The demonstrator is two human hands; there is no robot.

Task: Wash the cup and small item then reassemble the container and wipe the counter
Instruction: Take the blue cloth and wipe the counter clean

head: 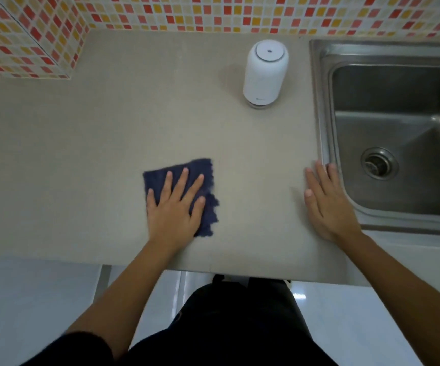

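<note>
From my feed I see two bare forearms, no rings, watch or bracelets on either. A dark, near-black short sleeve (81, 347) shows on the left arm. Dark trousers (234, 326) fill the lower middle, with black shoes (218, 278) just visible.

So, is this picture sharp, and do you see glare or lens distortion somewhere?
Head view: slightly soft overall, even dim light; the counter edges bow from the wide-angle lens; small glare on the floor; soft shadow left of the white container.
</note>
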